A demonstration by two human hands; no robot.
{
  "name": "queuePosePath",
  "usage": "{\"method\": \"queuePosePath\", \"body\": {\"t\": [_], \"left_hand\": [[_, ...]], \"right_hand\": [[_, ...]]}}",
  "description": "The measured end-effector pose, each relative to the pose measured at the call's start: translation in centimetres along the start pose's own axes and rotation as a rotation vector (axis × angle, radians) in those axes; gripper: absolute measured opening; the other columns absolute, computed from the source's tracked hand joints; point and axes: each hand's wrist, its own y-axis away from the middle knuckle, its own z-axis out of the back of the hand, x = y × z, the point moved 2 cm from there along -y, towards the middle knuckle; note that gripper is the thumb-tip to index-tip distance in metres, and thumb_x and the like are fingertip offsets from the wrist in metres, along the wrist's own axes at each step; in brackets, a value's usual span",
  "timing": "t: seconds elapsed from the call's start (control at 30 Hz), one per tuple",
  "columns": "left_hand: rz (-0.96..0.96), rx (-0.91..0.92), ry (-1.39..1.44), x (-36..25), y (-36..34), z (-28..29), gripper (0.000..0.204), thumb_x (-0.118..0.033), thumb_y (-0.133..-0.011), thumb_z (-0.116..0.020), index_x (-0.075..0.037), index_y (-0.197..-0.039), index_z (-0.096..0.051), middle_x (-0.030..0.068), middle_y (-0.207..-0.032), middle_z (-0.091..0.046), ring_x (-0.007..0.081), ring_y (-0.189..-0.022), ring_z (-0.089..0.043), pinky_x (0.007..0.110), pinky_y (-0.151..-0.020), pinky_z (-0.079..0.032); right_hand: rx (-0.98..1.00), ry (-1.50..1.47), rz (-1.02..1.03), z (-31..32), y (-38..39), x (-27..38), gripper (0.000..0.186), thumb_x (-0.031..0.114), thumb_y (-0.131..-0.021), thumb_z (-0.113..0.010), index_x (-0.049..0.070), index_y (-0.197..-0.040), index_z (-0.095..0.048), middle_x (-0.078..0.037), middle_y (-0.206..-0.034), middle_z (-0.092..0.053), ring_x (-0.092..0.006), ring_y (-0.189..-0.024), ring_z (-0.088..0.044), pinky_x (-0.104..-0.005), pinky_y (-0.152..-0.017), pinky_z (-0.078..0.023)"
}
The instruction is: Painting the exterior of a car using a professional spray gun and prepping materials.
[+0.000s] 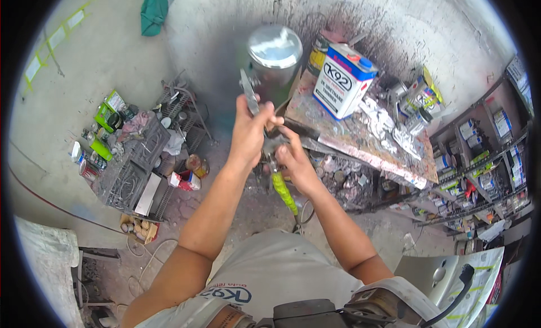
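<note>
My left hand (248, 125) is closed around a metal spray gun (249, 94) in the upper middle. A cylindrical cup or container with a shiny silver top (273, 45) is just beyond the gun's upper end, its lower part blurred. My right hand (293, 162), lower and to the right, has its fingers curled at the gun's lower end, around the hose fitting. A hose section wrapped in bright green (284, 193) hangs below it. A white and blue rectangular thinner can (341, 85) stands to the right on a paint-stained bench board (310, 102), beside crumpled white rags (383, 125).
A cluttered cart (143, 173) with cans and bottles stands at the left. Shelves of cans (482, 153) line the right. A taped silver car panel (445, 271) is at lower right. Loose hoses (152, 260) lie on the floor. A green cloth (153, 9) hangs on the wall.
</note>
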Motion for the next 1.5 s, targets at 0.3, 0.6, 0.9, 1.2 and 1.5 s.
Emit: {"method": "queuePosePath", "body": {"t": [0.3,0.6,0.9,1.2,1.5], "left_hand": [[0.181,-0.083,-0.164,5.1,1.5,4.6,0.029,-0.022,-0.098,-0.058,-0.012,-0.117,-0.039,0.0073,-0.104,-0.062,0.0140,-0.093,-0.060,0.030,-0.074,-0.046],[-0.064,0.035,-0.918,4.6,0.0,6.9,0.028,-0.031,-0.098,-0.056,-0.007,-0.111,-0.051,0.0066,-0.090,-0.058,0.0149,-0.072,-0.060,0.029,-0.062,-0.049],[-0.052,-0.065,-1.067,6.6,3.1,6.8,0.033,-0.020,-0.092,-0.065,0.001,-0.115,-0.055,0.0109,-0.101,-0.061,0.0171,-0.072,-0.064,0.027,-0.053,-0.050],[0.475,0.110,-0.810,10.4,3.9,6.1,0.038,-0.030,-0.100,-0.054,0.001,-0.121,-0.053,0.0057,-0.099,-0.064,0.0159,-0.077,-0.070,0.022,-0.053,-0.048],[0.529,0.336,-0.662,16.0,-3.4,-17.7,0.048,-0.041,-0.098,-0.053,0.003,-0.117,-0.055,0.0102,-0.104,-0.063,0.0176,-0.068,-0.069,0.024,-0.052,-0.050]], "right_hand": [[0.025,0.854,0.512,1.6,4.2,-7.1,0.035,0.014,-0.085,-0.070,0.004,-0.117,-0.058,-0.015,-0.115,-0.061,-0.0287,-0.096,-0.063,-0.0331,-0.079,-0.052],[-0.246,0.884,0.757,5.3,-1.3,7.4,0.067,0.028,-0.082,-0.072,0.007,-0.140,-0.045,-0.022,-0.140,-0.045,-0.0394,-0.129,-0.044,-0.0461,-0.108,-0.035],[-0.626,0.987,0.504,15.6,-3.2,8.1,0.025,0.015,-0.087,-0.064,0.008,-0.111,-0.065,-0.013,-0.103,-0.068,-0.0295,-0.097,-0.066,-0.0364,-0.082,-0.052],[-0.468,1.600,-0.030,40.9,-11.4,1.9,0.034,0.029,-0.088,-0.060,0.008,-0.114,-0.064,-0.016,-0.126,-0.060,-0.0355,-0.122,-0.051,-0.0622,-0.107,-0.029],[-0.647,-0.122,0.226,48.9,-5.8,9.4,0.012,0.017,-0.100,-0.044,0.008,-0.107,-0.047,-0.008,-0.091,-0.061,-0.0242,-0.087,-0.068,-0.0335,-0.064,-0.055]]}}
